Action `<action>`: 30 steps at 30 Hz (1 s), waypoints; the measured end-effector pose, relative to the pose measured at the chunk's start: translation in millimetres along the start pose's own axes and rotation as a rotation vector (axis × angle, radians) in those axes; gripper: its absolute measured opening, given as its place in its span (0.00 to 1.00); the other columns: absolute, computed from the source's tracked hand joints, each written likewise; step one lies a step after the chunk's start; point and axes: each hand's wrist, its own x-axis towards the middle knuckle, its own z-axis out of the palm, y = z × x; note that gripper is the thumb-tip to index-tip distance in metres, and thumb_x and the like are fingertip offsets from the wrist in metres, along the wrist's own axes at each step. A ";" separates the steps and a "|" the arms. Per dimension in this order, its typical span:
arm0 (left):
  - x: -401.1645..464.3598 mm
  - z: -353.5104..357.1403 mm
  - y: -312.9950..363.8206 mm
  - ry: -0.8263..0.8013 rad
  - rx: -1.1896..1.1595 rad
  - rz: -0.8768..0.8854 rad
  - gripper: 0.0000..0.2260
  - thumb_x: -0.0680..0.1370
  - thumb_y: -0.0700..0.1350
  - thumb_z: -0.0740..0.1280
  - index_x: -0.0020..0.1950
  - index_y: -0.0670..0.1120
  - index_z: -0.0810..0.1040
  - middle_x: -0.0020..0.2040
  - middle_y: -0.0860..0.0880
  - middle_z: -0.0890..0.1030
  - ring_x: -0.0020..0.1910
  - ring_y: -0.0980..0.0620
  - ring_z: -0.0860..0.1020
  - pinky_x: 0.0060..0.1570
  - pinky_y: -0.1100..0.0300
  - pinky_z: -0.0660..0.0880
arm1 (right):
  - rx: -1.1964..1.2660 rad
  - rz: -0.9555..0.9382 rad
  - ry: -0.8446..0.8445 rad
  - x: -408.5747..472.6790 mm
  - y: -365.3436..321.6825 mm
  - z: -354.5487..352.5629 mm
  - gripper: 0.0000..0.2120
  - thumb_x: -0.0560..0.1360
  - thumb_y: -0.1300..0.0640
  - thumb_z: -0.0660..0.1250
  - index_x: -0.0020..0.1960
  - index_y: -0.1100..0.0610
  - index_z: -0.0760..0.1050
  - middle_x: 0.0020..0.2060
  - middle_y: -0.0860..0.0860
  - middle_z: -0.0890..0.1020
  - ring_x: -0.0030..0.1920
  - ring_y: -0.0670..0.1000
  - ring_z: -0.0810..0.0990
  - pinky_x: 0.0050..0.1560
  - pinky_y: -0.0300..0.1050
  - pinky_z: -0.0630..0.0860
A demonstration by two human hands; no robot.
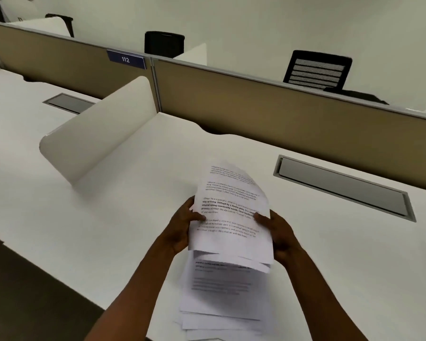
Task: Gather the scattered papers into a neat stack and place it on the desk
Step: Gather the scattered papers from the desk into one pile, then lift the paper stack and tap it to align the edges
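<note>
A bundle of printed white papers [230,212] is held above the white desk [123,217], its sheets slightly fanned and uneven at the bottom edge. My left hand [182,227] grips the bundle's left edge and my right hand [278,232] grips its right edge, thumbs on the top sheet. Below the bundle, more printed sheets [219,296] lie loosely overlapped on the desk near its front edge, partly hidden by the held papers.
A white curved divider [96,134] stands on the desk at the left. A grey cable hatch [342,188] sits at the right, another [69,103] on the neighbouring desk. A tan partition [280,112] with a "112" label [126,59] runs behind; black chairs beyond.
</note>
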 end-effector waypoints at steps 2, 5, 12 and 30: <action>-9.3 -3.8 -11.4 0.104 0.201 -0.055 0.24 0.72 0.32 0.69 0.66 0.47 0.74 0.63 0.41 0.81 0.59 0.39 0.81 0.52 0.48 0.79 | -0.167 -0.104 0.145 -10.5 9.5 -10.4 0.20 0.75 0.66 0.70 0.66 0.60 0.74 0.60 0.61 0.82 0.57 0.63 0.82 0.59 0.65 0.78; -27.6 -5.7 -37.0 0.217 0.466 -0.147 0.13 0.75 0.49 0.73 0.59 0.52 0.78 0.55 0.47 0.85 0.51 0.48 0.84 0.43 0.56 0.79 | -0.493 -0.172 0.233 -28.0 32.0 -23.4 0.23 0.75 0.62 0.72 0.68 0.55 0.72 0.61 0.54 0.81 0.57 0.56 0.82 0.60 0.60 0.79; -60.0 2.0 -108.4 0.527 1.205 -0.001 0.19 0.73 0.52 0.73 0.61 0.46 0.78 0.59 0.45 0.77 0.59 0.46 0.74 0.53 0.63 0.70 | -0.990 -0.257 0.453 -40.4 85.4 -31.7 0.23 0.72 0.60 0.71 0.66 0.55 0.72 0.55 0.54 0.83 0.54 0.54 0.81 0.53 0.43 0.76; -27.3 -9.6 -74.6 0.632 0.224 -0.300 0.24 0.70 0.42 0.77 0.63 0.34 0.78 0.58 0.36 0.82 0.55 0.37 0.81 0.56 0.45 0.79 | -1.104 -0.145 0.568 -21.8 102.0 -20.9 0.39 0.71 0.52 0.74 0.76 0.60 0.61 0.67 0.59 0.71 0.67 0.58 0.71 0.68 0.51 0.70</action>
